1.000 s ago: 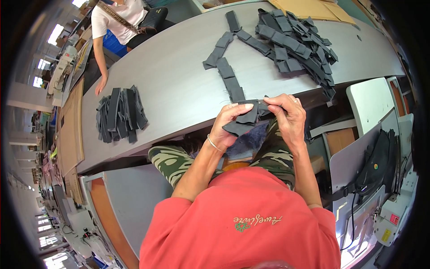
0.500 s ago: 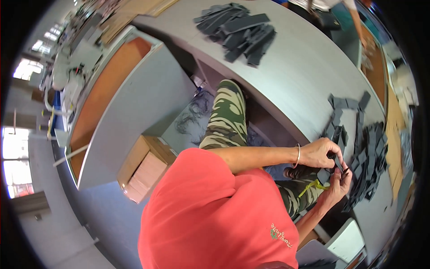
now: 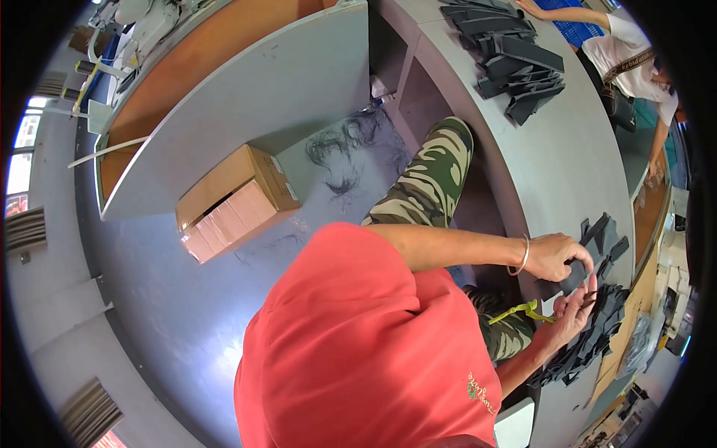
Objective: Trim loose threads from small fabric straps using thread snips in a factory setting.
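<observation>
My left hand (image 3: 551,257), a bangle at its wrist, is closed on a dark grey fabric piece (image 3: 573,278). Close beside it, the fingers of my right hand (image 3: 569,317) are bent around a small dark pointed tool (image 3: 590,298), mostly hidden, so its exact kind does not show. A yellow-green ribbon (image 3: 523,308) trails from the right hand toward my lap. Under and beyond the hands lies a heap of dark grey pieces (image 3: 586,340) on the table. More such pieces (image 3: 603,237) lie just past my left hand.
The grey table (image 3: 560,164) curves along my front, with another pile of dark grey strips (image 3: 511,60) on its far-left part. A cardboard box (image 3: 239,198) stands on the floor beside a grey panel (image 3: 254,97). Across the table is another person (image 3: 627,63).
My view has turned, so the table and box sit differently in the picture. Both hands stay together at the heap; the chain of pieces past my left hand now looks more bunched.
</observation>
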The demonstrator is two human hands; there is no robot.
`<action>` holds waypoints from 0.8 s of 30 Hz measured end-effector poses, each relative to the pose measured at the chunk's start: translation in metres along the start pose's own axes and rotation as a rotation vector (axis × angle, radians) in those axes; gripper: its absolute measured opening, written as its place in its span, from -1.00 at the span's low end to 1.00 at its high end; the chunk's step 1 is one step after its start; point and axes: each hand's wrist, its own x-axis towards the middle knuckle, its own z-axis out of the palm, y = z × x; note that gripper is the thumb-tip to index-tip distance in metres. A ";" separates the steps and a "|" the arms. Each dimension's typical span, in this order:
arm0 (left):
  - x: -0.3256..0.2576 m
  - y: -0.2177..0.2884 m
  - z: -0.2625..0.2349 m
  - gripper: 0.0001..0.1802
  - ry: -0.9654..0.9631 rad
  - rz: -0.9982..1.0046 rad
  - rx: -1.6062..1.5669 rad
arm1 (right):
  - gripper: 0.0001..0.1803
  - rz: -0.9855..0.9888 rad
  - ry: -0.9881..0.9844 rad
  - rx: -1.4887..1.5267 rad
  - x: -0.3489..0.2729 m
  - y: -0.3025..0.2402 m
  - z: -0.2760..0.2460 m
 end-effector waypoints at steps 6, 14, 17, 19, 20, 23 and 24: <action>0.013 -0.016 0.003 -0.32 0.103 -0.147 -0.153 | -0.43 0.026 0.002 -0.093 0.011 -0.003 0.005; 0.035 -0.016 0.002 -0.51 0.034 -0.477 -0.645 | -0.53 0.150 0.127 0.113 0.008 0.022 -0.018; 0.045 -0.013 0.025 -0.54 -0.003 -0.480 -0.607 | -0.57 0.139 0.211 0.182 -0.001 0.025 -0.036; 0.049 -0.006 0.039 -0.49 -0.089 -0.517 -0.568 | -0.56 0.146 0.232 0.202 -0.007 0.029 -0.046; 0.048 -0.011 0.046 -0.57 -0.150 -0.479 -0.520 | -0.55 0.155 0.207 0.212 -0.009 0.031 -0.049; 0.046 -0.015 0.055 -0.66 -0.073 -0.584 -0.499 | -0.52 0.079 0.132 -0.031 -0.017 0.023 -0.055; 0.047 -0.017 0.055 -0.72 -0.069 -0.565 -0.503 | -0.51 -0.058 0.126 -0.188 -0.018 0.020 -0.055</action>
